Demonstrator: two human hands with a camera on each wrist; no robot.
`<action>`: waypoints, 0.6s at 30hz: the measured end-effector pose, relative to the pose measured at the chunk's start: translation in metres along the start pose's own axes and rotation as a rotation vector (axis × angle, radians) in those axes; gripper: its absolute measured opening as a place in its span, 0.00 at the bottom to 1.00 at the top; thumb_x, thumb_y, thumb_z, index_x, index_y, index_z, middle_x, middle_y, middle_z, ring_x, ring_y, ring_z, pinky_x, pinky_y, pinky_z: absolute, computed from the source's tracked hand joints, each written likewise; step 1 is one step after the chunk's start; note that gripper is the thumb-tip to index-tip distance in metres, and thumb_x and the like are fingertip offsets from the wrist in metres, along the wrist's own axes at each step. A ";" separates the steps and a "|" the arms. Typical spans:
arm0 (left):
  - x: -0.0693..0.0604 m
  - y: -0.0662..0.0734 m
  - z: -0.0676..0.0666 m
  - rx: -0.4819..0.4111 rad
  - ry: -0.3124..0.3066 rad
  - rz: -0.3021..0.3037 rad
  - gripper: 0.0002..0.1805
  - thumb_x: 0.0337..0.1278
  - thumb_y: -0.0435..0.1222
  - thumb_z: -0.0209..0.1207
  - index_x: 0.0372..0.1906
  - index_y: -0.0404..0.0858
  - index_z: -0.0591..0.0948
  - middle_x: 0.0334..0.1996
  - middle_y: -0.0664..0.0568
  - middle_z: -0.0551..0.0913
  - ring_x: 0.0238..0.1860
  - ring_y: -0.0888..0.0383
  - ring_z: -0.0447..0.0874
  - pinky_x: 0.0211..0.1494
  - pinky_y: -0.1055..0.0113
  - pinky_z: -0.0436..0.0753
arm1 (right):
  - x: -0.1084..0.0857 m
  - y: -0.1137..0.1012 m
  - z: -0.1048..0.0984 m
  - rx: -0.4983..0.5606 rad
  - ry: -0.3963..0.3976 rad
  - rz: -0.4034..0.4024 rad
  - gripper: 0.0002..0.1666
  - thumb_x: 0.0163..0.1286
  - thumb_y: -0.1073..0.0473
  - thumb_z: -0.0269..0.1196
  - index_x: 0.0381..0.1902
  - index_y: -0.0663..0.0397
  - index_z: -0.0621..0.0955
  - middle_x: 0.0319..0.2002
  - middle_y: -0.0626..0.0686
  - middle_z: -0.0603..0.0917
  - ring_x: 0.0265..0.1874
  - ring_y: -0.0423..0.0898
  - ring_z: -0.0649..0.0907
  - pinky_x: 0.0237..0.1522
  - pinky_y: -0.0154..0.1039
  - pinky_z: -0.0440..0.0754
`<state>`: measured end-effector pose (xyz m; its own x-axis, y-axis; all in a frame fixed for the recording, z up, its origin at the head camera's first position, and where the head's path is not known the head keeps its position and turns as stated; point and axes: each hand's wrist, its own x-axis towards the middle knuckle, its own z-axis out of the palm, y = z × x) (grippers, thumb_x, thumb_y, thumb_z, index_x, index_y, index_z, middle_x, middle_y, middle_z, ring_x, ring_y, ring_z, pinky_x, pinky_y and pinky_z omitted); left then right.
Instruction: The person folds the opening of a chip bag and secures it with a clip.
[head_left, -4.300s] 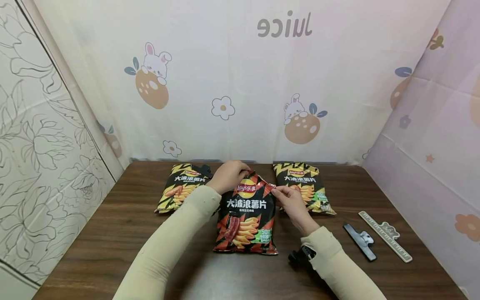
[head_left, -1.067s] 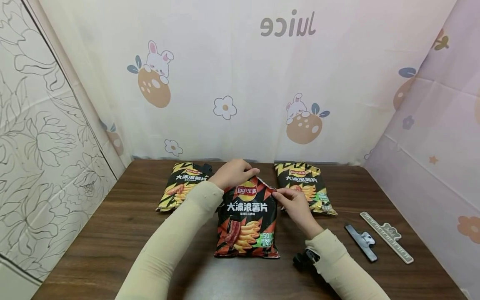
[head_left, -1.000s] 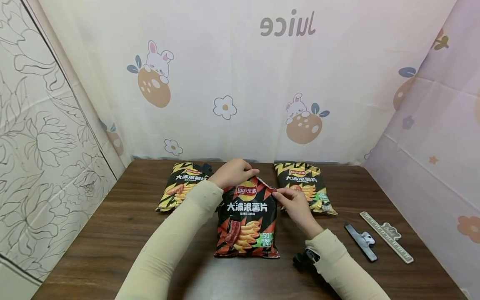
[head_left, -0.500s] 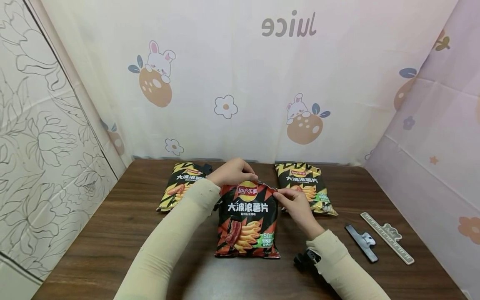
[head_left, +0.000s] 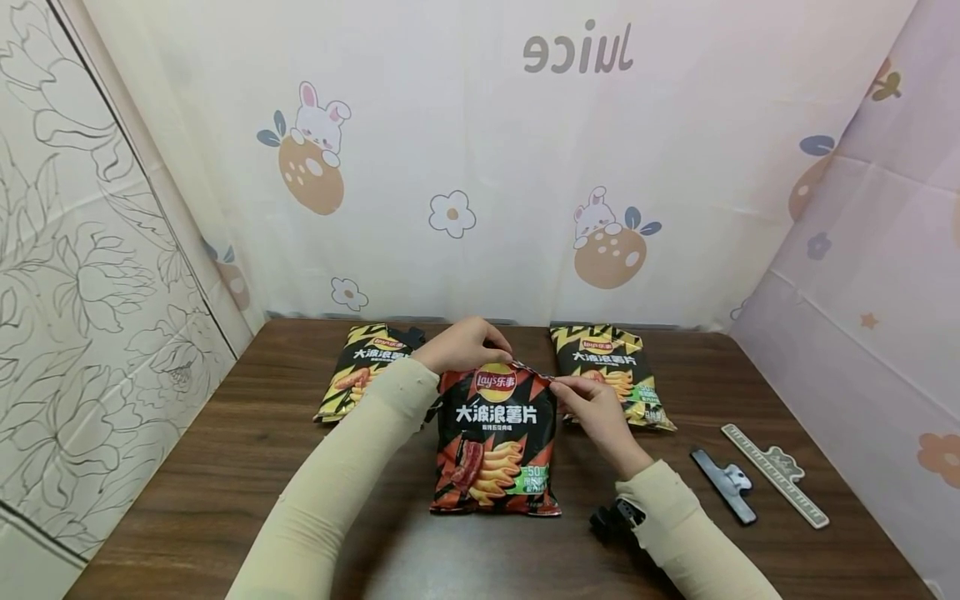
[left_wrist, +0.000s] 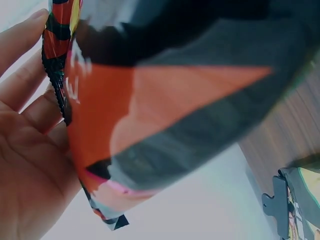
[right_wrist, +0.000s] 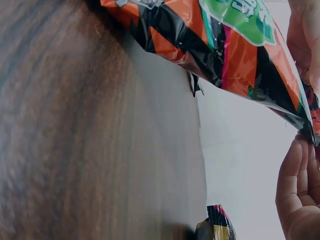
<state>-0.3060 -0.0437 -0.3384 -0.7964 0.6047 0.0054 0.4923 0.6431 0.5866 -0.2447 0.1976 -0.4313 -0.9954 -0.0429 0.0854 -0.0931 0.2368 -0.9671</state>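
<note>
Red-and-black chip bag: left hand and right hand are pinching its top, risking a split if pulling unevenly.

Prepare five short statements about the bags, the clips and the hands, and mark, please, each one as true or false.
1. The left hand and the right hand both hold the top of the red bag. True.
2. Two loose clips lie left of the bags. False: the silver clip and the pale clip lie to the right.
3. A black clip sits on the left yellow bag. True.
4. Every bag has a clip. False: none shows on the right yellow bag.
5. Both yellow bags lie behind the red bag. True.
</note>
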 end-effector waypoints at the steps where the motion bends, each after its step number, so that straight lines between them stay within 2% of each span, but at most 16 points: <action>1: 0.000 0.000 0.000 -0.001 0.000 0.000 0.12 0.66 0.41 0.61 0.46 0.42 0.88 0.45 0.52 0.88 0.41 0.61 0.83 0.48 0.65 0.81 | 0.000 -0.001 0.000 0.004 -0.004 0.003 0.25 0.70 0.49 0.63 0.53 0.65 0.82 0.39 0.50 0.85 0.31 0.37 0.84 0.42 0.41 0.85; 9: -0.001 0.001 -0.001 -0.004 0.002 0.012 0.11 0.65 0.40 0.61 0.47 0.41 0.88 0.46 0.51 0.88 0.43 0.60 0.84 0.49 0.64 0.82 | 0.000 -0.004 0.000 0.019 -0.037 0.001 0.28 0.72 0.46 0.60 0.56 0.65 0.81 0.49 0.60 0.83 0.36 0.38 0.85 0.44 0.42 0.85; 18: -0.003 0.002 0.001 -0.016 0.013 0.011 0.12 0.65 0.39 0.62 0.48 0.39 0.87 0.46 0.50 0.88 0.42 0.59 0.84 0.48 0.64 0.82 | 0.004 -0.005 0.001 -0.040 -0.070 0.026 0.33 0.73 0.39 0.55 0.57 0.63 0.81 0.56 0.64 0.81 0.37 0.39 0.86 0.45 0.41 0.85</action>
<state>-0.3023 -0.0442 -0.3379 -0.7956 0.6054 0.0228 0.4954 0.6285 0.5996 -0.2481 0.1956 -0.4264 -0.9937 -0.1035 0.0422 -0.0696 0.2774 -0.9582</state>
